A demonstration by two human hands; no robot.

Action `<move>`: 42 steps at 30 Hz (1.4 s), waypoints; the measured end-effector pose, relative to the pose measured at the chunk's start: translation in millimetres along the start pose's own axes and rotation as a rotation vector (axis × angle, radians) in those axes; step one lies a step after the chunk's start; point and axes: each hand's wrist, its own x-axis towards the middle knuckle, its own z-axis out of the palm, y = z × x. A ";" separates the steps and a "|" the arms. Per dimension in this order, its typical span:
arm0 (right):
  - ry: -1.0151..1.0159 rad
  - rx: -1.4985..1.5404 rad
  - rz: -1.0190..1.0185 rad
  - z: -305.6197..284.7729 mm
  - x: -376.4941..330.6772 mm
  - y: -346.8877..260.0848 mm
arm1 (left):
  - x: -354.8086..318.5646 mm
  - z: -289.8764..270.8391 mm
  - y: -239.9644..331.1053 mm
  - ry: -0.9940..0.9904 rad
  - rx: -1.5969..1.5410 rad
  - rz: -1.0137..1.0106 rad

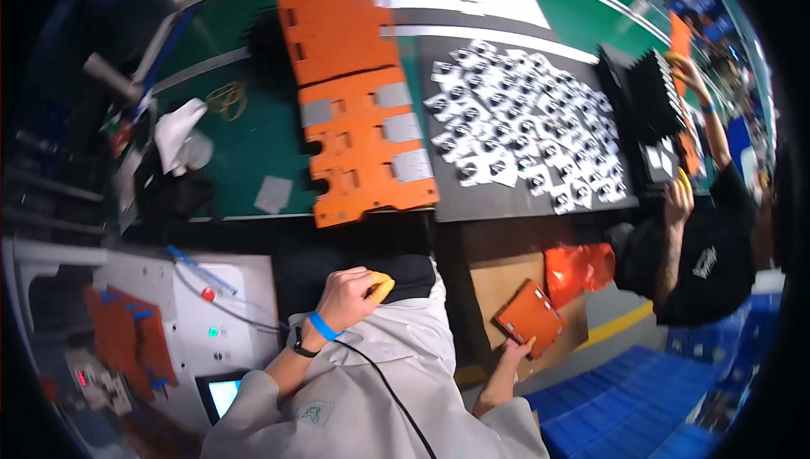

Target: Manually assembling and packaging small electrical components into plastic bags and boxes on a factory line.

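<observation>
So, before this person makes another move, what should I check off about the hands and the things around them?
1. Right hand has hold of the small orange panel: ok, fingers at its lower edge.
2. Panel clear of the cardboard behind it: cannot tell; this one view doesn't show whether they touch.
3. Left hand empty: cannot tell; its fingers are curled.
4. Blue wristband on the left wrist: ok.
5. Black cable clear of the clothing: not ok; it runs across the pale smock.
6. Co-worker's nearer hand away from the panel: ok, apart from it.
</observation>
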 end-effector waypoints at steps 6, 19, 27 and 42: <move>0.226 0.089 0.012 39.3 -30.8 33.8 | 11.1 11.5 -3.7 -0.039 0.035 0.051; -0.002 -0.050 -0.313 54.7 -111.8 6.1 | 55.9 49.6 3.9 -0.345 -0.108 0.253; -0.069 -0.025 -0.360 136.0 -246.1 29.3 | 57.7 69.4 15.7 -0.363 -0.204 0.223; -0.549 -0.489 0.166 300.3 -427.8 181.3 | -6.9 22.8 -61.8 -0.012 -1.111 -0.454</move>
